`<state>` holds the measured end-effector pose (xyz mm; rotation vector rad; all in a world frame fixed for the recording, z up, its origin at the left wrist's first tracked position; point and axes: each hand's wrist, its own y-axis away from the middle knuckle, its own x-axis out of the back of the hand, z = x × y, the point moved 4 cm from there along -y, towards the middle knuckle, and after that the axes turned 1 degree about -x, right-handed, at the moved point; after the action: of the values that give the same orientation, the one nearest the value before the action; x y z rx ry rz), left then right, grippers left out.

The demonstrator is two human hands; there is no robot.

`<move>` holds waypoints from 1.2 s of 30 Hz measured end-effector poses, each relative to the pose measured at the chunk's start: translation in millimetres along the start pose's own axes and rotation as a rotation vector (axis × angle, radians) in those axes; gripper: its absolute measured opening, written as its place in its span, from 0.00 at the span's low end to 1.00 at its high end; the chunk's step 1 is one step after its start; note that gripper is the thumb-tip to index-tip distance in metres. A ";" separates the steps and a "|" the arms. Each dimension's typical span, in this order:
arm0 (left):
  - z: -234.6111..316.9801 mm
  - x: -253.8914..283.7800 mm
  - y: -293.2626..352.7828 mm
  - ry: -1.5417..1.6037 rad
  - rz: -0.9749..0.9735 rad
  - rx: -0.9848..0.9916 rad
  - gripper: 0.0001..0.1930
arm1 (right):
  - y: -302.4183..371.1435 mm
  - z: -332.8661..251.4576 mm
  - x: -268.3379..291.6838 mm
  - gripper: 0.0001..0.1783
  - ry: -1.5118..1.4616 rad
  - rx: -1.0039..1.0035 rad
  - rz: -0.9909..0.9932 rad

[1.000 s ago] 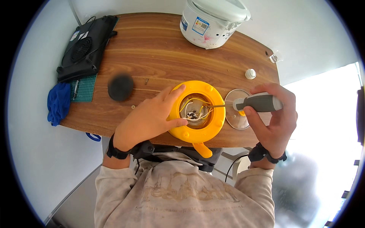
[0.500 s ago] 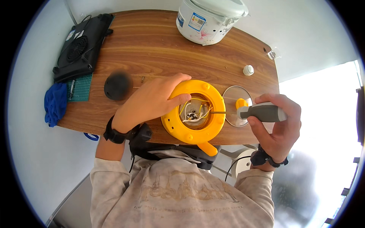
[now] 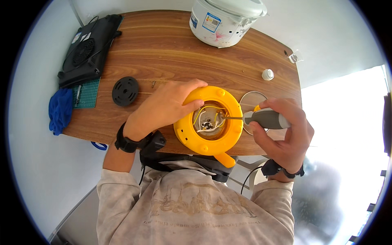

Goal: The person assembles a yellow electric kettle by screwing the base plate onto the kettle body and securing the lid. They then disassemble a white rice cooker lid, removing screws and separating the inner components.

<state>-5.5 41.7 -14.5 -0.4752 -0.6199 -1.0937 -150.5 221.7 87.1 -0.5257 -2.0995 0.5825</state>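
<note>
The left hand (image 3: 169,102) is grasping the yellow plastic ring-shaped appliance body (image 3: 228,141) near the brown wooden table's (image 3: 163,49) front edge — the right hand (image 3: 286,143) is gripping a grey-handled metal screwdriver (image 3: 269,119), seemingly working inside — any further move is calling for steady bracing.

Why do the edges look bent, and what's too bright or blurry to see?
Head view: fisheye distortion curves the table edges, with black corners around the picture; head view, right side: glare washes out to near-white, hiding detail; head view, centre: the yellow ring-shaped housing and screwdriver look reasonably sharp.
</note>
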 end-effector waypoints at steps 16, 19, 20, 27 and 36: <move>2.9 0.3 2.8 0.012 -0.021 0.032 0.23 | -6.6 0.1 -10.1 0.24 0.075 0.028 -0.083; 1.7 -0.5 3.9 0.013 -0.009 0.013 0.22 | -1.9 1.3 -5.6 0.24 0.011 0.003 -0.013; 1.8 -0.7 4.0 0.022 -0.015 0.026 0.22 | -1.5 1.0 -4.4 0.25 -0.006 0.018 -0.005; 4.9 -0.5 2.5 0.042 -0.040 0.061 0.22 | 0.2 2.8 -6.8 0.26 -0.062 0.062 0.025; 3.9 -0.6 3.6 0.049 -0.028 0.036 0.22 | -0.7 8.8 -17.1 0.23 -0.097 0.028 0.025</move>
<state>-3.3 45.9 -12.2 -0.4085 -0.6042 -1.1156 -148.9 209.7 72.1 -0.5184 -2.1759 0.6625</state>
